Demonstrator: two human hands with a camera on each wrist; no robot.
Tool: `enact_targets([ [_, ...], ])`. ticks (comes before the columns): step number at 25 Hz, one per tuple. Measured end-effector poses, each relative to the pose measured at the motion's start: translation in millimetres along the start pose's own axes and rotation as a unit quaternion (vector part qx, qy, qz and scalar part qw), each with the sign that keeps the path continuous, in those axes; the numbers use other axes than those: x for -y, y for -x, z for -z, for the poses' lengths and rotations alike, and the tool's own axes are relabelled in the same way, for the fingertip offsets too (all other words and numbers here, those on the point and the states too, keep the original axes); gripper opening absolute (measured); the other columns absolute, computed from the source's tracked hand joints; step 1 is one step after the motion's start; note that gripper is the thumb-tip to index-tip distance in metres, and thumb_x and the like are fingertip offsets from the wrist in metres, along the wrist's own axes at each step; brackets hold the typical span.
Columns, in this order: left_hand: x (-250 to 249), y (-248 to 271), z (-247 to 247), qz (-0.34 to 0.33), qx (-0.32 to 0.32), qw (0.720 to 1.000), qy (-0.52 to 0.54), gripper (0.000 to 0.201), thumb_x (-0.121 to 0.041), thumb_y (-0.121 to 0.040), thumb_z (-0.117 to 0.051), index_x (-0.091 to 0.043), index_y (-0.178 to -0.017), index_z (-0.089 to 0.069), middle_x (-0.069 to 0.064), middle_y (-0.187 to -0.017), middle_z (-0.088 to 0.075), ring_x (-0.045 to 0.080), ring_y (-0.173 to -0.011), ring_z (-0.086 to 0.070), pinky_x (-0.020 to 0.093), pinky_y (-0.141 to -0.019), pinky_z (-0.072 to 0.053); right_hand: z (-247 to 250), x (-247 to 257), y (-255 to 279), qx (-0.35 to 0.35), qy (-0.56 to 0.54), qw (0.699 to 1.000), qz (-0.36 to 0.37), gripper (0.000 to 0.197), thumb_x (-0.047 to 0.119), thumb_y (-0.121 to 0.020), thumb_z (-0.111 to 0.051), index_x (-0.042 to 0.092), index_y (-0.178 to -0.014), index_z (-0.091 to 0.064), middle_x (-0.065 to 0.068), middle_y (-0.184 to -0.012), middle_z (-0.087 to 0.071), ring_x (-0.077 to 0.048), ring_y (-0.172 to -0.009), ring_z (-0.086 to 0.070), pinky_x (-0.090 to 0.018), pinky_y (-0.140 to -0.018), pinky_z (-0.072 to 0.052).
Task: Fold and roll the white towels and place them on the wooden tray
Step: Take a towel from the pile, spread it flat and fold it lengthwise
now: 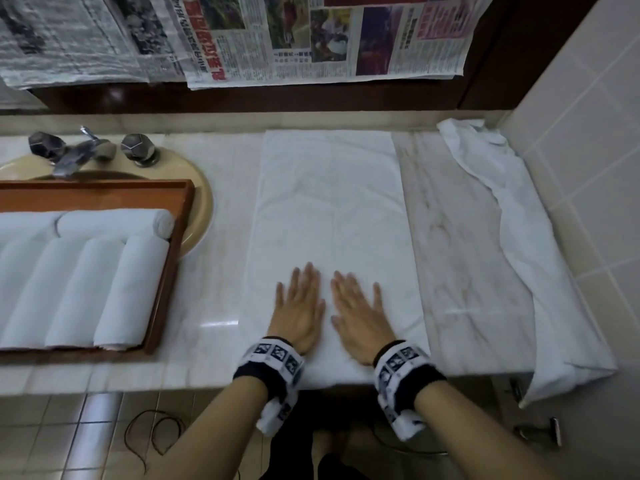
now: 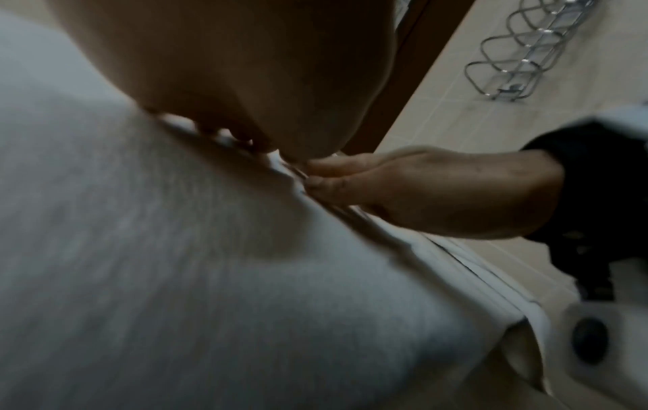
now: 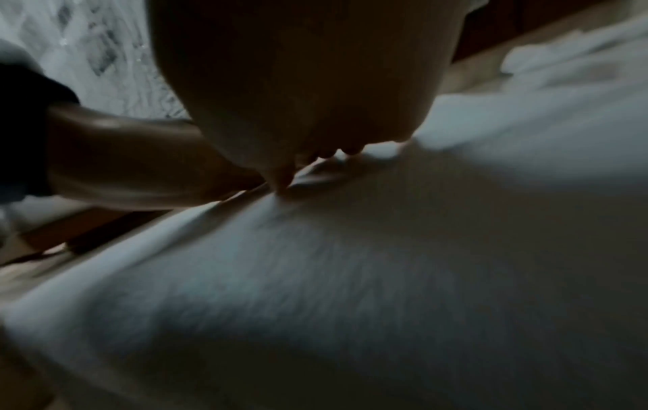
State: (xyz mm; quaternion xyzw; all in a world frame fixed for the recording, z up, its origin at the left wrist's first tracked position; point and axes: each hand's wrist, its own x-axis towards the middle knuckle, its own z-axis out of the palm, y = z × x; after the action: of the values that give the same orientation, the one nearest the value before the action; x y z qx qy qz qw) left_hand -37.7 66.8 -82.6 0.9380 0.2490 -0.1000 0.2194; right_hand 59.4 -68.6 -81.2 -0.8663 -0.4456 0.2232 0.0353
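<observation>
- Both hands lie flat, palms down and fingers straight, grasping nothing: the left hand (image 1: pixel 300 308) and right hand (image 1: pixel 360 317) side by side, near each other.
- Under them lies the folded white towel (image 1: pixel 329 209), stretching away from the fingertips across the marble surface (image 1: pixel 460 244).
- Left of the left hand, the wooden tray (image 1: pixel 169 271) carries rolled towels (image 1: pixel 131 289).
- Right of the right hand lies a crumpled towel (image 1: pixel 512 209).

My white towel (image 1: pixel 329 216) plain, white rolled towels (image 1: pixel 104 278) in reddish-brown wooden tray (image 1: pixel 180 216), white grey-veined marble counter (image 1: pixel 460 237), beige sink (image 1: pixel 199 192), my black-and-white patterned wristbands (image 1: pixel 270 362)
</observation>
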Motion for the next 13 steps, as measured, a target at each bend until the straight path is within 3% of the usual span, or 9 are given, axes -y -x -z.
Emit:
enact_targets([
  [2, 7.0, 17.0, -10.4, -0.028, 0.006, 0.999, -0.033, 0.063, -0.046, -0.096, 0.001, -0.023, -0.154, 0.01, -0.009, -0.155, 0.026, 0.016, -0.147, 0.019, 0.041, -0.118, 0.015, -15.4, 0.5, 14.9, -0.014, 0.022, 1.0, 0.015, 0.062, 0.039, -0.1, -0.014, 0.015, -0.155, 0.002, 0.006, -0.156, 0.02, -0.017, -0.149, 0.01, -0.058, -0.116, 0.002],
  [4, 47.0, 31.0, -4.1, 0.051, -0.027, 0.997, -0.046, 0.065, -0.048, -0.095, 0.001, -0.025, -0.155, 0.009, -0.008, -0.157, 0.023, 0.015, -0.147, 0.018, 0.042, -0.119, 0.013, -16.5, -39.1, 21.1, -0.057, 0.023, 0.993, -0.096, 0.063, 0.042, -0.099, -0.014, 0.015, -0.155, -0.001, 0.003, -0.159, 0.015, -0.019, -0.15, 0.003, -0.059, -0.115, 0.001],
  [6, 67.9, 35.3, 2.2, 0.157, -0.051, 0.986, -0.024, 0.063, -0.045, -0.099, -0.009, -0.02, -0.155, 0.006, 0.001, -0.16, 0.02, 0.019, -0.147, 0.018, 0.046, -0.119, 0.012, -7.9, -62.6, 25.4, -0.043, 0.021, 0.975, -0.219, 0.064, 0.043, -0.101, -0.014, 0.014, -0.154, 0.007, 0.002, -0.161, 0.017, -0.019, -0.149, 0.013, -0.062, -0.112, 0.01],
  [7, 60.3, 32.9, 2.1, 0.174, -0.059, 0.983, -0.006, 0.064, -0.043, -0.1, -0.011, -0.016, -0.155, 0.004, 0.005, -0.16, 0.019, 0.021, -0.148, 0.018, 0.047, -0.119, 0.012, -6.9, -56.1, 26.0, -0.064, 0.019, 0.974, -0.218, 0.064, 0.042, -0.101, -0.015, 0.013, -0.154, 0.004, 0.0, -0.162, 0.012, -0.021, -0.149, 0.011, -0.062, -0.109, 0.015],
  [8, 40.6, 28.1, -2.6, 0.148, -0.071, 0.986, 0.009, 0.065, -0.042, -0.099, -0.012, -0.012, -0.155, 0.003, 0.007, -0.16, 0.018, 0.021, -0.147, 0.018, 0.047, -0.119, 0.012, -6.7, -35.9, 25.2, -0.098, 0.017, 0.98, -0.171, 0.065, 0.041, -0.098, -0.014, 0.011, -0.154, -0.002, -0.002, -0.163, 0.005, -0.023, -0.149, 0.006, -0.062, -0.109, 0.018],
  [11, -19.6, 27.4, -29.7, 0.036, -0.046, 0.998, 0.013, 0.062, -0.04, -0.1, -0.008, -0.016, -0.155, 0.005, 0.0, -0.16, 0.019, 0.014, -0.146, 0.02, 0.045, -0.12, 0.009, -27.4, 17.8, 22.7, -0.055, 0.031, 0.998, -0.014, 0.068, 0.041, -0.092, 0.001, 0.016, -0.155, -0.003, 0.001, -0.163, 0.004, -0.019, -0.149, 0.006, -0.059, -0.115, 0.009],
  [13, -15.7, 35.8, -37.1, 0.034, -0.054, 0.998, -0.026, 0.062, -0.044, -0.099, -0.006, -0.021, -0.155, 0.004, -0.004, -0.161, 0.013, 0.013, -0.148, 0.016, 0.042, -0.119, 0.012, -30.6, 9.1, 30.6, -0.059, 0.038, 0.997, -0.011, 0.065, 0.043, -0.095, -0.003, 0.02, -0.155, -0.005, 0.004, -0.163, 0.002, -0.015, -0.149, 0.007, -0.056, -0.117, 0.002],
])
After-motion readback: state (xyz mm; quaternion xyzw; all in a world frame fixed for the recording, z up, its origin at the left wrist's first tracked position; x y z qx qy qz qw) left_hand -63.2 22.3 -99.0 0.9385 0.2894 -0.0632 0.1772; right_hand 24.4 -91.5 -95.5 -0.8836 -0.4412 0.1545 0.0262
